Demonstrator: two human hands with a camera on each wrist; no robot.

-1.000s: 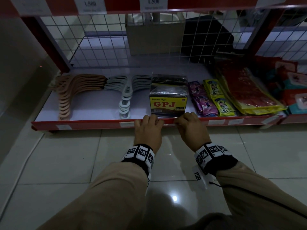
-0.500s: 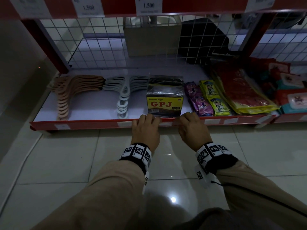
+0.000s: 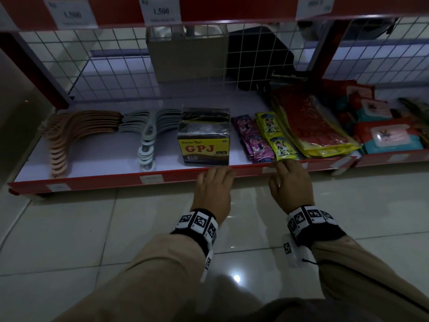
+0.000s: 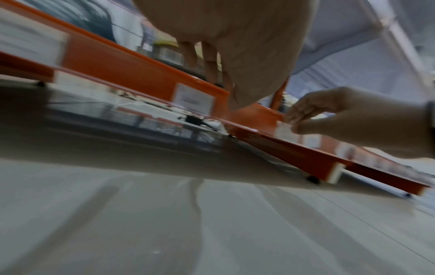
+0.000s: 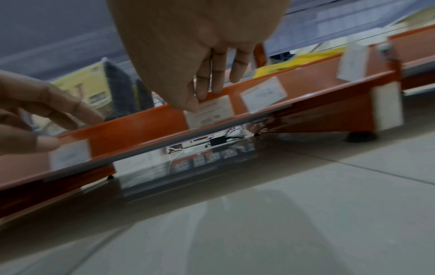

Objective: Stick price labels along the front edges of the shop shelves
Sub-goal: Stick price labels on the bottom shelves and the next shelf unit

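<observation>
The bottom shelf has a red front edge [image 3: 104,180] with small white price labels [image 3: 151,179] stuck along it. My left hand [image 3: 214,184] rests on that edge below the GPJ box [image 3: 204,148], fingers straight over the lip. In the right wrist view the left hand's [image 5: 40,111] thumb touches a label [image 5: 69,157]. My right hand [image 3: 290,182] is further right, below the sachets. Its fingers [image 5: 212,80] hook over the lip while the thumb pinches a price label [image 5: 213,111] against the front. The left wrist view shows the same pinch on the label [image 4: 283,131].
On the shelf lie wooden hangers [image 3: 69,135], white hangers [image 3: 146,140], purple and yellow sachets [image 3: 267,138], red packets [image 3: 313,126] and wipes [image 3: 390,135]. A wire grid [image 3: 116,66] backs it. The upper shelf edge carries larger labels [image 3: 160,10]. Glossy tiled floor [image 3: 69,240] lies in front.
My right hand has slid to the right along the edge, from beside the left hand to below the sachets. The left hand has stayed below the GPJ box.
</observation>
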